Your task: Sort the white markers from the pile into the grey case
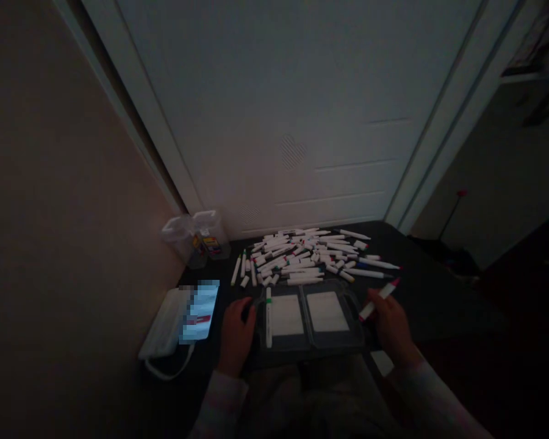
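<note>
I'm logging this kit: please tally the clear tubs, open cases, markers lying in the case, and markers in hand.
Clear tubs: 2
Open case: 1
Green-banded marker in the case: 1
Pink-tipped marker in right hand: 1
Total: 5

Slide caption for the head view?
Right hand holds a pink-tipped marker beside an open case, left hand at its other side, loose markers behind.

Pink-tipped marker [386,289] — tilted, clear case [333,339] — open flat, white markers [302,264] heaped beyond
</note>
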The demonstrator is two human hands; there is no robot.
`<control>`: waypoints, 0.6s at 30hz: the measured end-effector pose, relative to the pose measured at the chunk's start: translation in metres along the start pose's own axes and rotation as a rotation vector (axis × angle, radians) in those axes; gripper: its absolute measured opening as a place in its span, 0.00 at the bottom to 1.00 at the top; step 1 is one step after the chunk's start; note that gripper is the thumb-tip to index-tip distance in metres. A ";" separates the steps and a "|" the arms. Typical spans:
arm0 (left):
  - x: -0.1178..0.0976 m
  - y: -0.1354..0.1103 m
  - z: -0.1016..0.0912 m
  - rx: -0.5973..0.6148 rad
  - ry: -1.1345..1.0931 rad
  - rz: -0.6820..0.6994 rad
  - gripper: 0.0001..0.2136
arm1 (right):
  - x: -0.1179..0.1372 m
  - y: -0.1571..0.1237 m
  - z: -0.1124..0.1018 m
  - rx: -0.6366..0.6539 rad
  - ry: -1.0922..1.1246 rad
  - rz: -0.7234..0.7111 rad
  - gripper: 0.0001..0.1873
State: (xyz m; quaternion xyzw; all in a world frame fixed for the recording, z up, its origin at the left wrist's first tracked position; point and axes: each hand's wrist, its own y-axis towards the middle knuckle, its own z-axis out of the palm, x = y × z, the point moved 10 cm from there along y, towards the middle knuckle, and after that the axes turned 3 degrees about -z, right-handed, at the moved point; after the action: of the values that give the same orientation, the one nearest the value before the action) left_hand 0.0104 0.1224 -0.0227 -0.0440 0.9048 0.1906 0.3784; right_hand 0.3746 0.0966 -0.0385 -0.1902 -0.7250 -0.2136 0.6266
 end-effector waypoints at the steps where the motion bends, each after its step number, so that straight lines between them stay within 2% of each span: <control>1: 0.001 -0.001 0.000 -0.006 0.002 -0.007 0.13 | 0.000 -0.001 0.002 -0.001 0.014 0.015 0.16; 4: 0.003 0.001 -0.001 -0.012 0.005 -0.022 0.14 | 0.003 -0.001 0.008 0.048 0.062 0.011 0.16; 10: 0.000 0.004 0.002 0.012 0.037 0.003 0.12 | 0.003 0.001 0.004 0.037 0.116 -0.031 0.17; 18: -0.004 0.005 0.002 0.020 0.062 0.029 0.12 | 0.001 0.004 0.010 0.050 0.157 -0.028 0.16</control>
State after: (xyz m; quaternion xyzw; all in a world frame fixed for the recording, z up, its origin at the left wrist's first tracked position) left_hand 0.0132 0.1270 -0.0197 -0.0330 0.9185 0.1857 0.3476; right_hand 0.3679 0.1053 -0.0385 -0.1470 -0.6813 -0.2185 0.6830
